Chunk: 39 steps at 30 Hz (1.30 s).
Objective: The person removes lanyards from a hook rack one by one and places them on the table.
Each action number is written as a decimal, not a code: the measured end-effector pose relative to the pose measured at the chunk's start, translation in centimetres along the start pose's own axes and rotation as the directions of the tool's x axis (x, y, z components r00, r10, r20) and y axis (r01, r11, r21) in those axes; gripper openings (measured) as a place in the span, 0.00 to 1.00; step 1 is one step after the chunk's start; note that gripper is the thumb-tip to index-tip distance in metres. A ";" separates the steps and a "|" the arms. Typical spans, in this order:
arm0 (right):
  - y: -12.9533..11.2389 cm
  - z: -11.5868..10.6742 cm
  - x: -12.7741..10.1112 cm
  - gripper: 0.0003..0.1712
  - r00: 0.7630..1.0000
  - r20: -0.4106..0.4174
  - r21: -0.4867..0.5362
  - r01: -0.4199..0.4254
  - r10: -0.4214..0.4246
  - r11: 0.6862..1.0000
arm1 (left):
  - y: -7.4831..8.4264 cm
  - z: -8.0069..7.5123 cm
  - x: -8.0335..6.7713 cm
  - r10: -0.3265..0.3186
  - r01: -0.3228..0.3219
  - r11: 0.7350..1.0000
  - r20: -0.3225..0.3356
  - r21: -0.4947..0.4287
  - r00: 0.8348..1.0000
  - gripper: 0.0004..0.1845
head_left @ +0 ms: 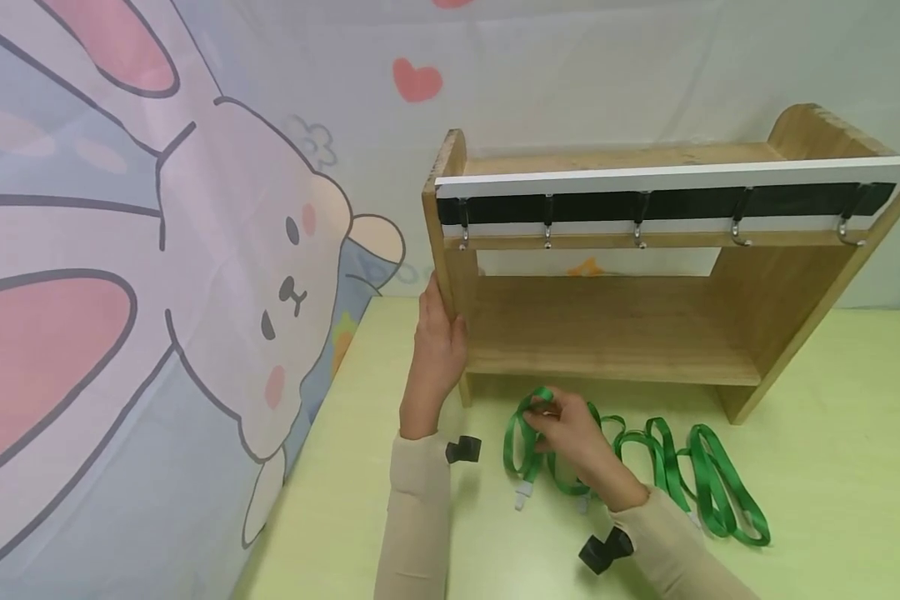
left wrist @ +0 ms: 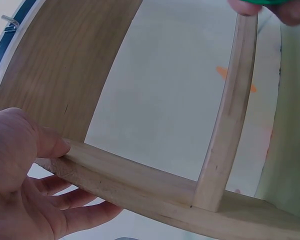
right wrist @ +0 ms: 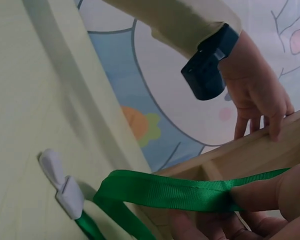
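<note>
We grip the left side panel of the wooden hook rack (head_left: 607, 325) with our left hand (head_left: 437, 350), fingers (left wrist: 75, 217) curled around its edge. Just before the rack, our right hand (head_left: 570, 433) pinches a green lanyard (head_left: 521, 433) on the worktop (head_left: 832, 467).

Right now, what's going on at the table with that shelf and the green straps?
A person's left hand grips the left side panel of a wooden shelf that stands on the pale green table. The right hand pinches a green lanyard just in front of the shelf; its white clip lies on the table. More green lanyards lie to the right. The hooks along the shelf's rail carry nothing.
</note>
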State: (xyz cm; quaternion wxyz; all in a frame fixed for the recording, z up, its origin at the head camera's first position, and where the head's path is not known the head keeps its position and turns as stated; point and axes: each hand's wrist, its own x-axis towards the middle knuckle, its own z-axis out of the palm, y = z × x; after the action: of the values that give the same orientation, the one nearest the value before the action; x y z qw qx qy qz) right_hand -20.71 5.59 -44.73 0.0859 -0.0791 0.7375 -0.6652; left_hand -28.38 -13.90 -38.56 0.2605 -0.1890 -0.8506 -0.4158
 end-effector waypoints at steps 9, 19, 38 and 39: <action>1.6 0.2 0.8 0.06 0.999 0.019 -0.065 -0.034 0.036 0.997 | 0.1 -0.1 0.4 -0.016 0.016 1.000 0.005 -0.012 1.000 0.35; 3.0 0.2 1.0 0.07 0.993 -0.016 -0.119 -0.116 0.115 0.986 | 0.1 0.1 0.1 -0.021 0.021 1.000 0.008 -0.016 1.000 0.35; 2.4 0.3 0.5 0.22 0.997 -0.058 -0.379 -0.060 0.041 0.924 | -0.1 0.0 0.0 -0.004 0.004 1.000 0.010 -0.003 1.000 0.35; 2.4 0.3 0.5 0.21 0.998 -0.054 -0.403 -0.050 0.031 0.914 | -0.2 0.0 0.0 0.005 -0.005 1.000 0.008 -0.004 1.000 0.35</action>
State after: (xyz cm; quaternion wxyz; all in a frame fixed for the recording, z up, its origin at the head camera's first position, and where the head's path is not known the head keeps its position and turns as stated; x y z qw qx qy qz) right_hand -21.14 5.46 -47.16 0.0642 -0.0645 0.8622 -0.4983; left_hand -28.48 -13.97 -38.65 0.2577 -0.1930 -0.8505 -0.4160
